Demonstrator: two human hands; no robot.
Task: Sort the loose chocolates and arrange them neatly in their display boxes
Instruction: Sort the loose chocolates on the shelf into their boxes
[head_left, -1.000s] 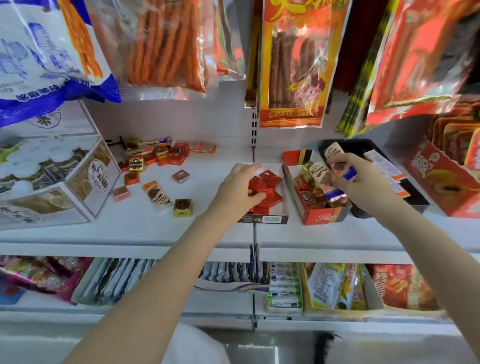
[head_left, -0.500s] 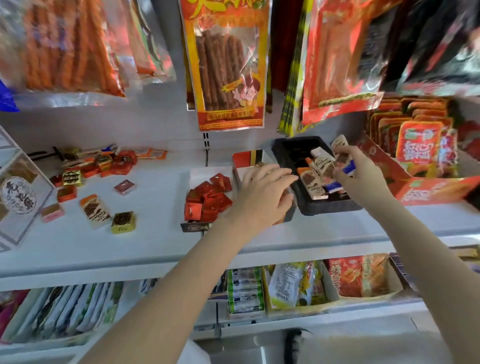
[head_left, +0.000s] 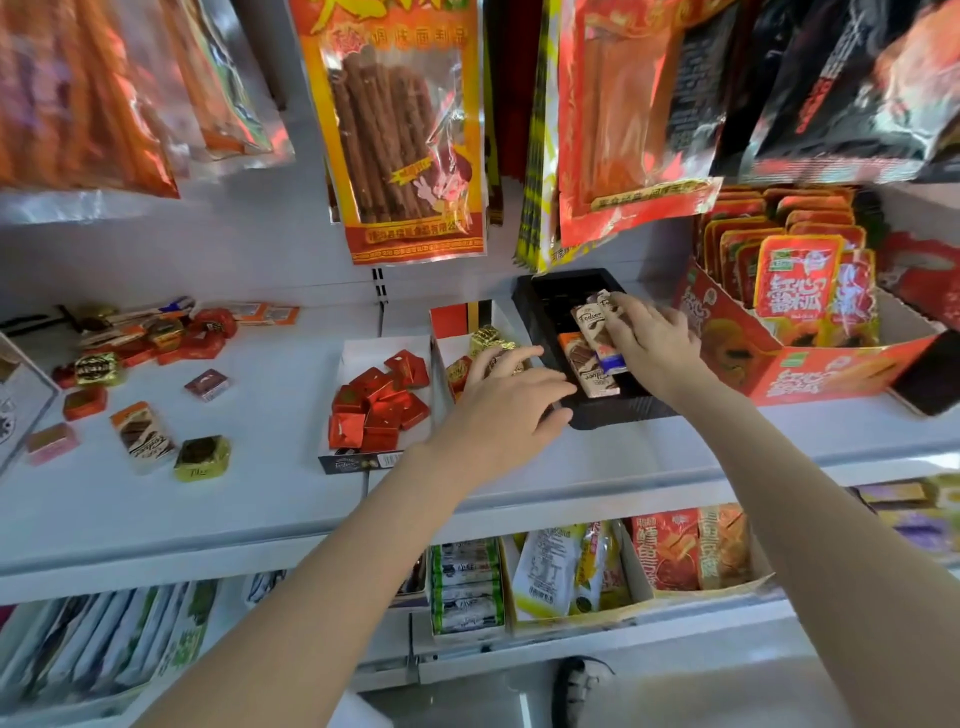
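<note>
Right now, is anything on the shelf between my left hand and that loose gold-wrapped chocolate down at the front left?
Yes. The white box of red chocolates sits on the shelf between your left hand and the gold-wrapped chocolate. Past that box the shelf surface looks open. You would probably need to lift your hand over the box or pass along its front edge.

The red snack pouch (head_left: 795, 283) reads "红心", the chocolate bar (head_left: 589, 317) "Fedior".

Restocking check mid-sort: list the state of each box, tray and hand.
White box: open, holds red chocolates.
Red box: open, holds gold-wrapped chocolates.
Black tray: partly filled with bars.
Left hand: open, fingers over the red box.
Right hand: grips bars in the tray.
</note>
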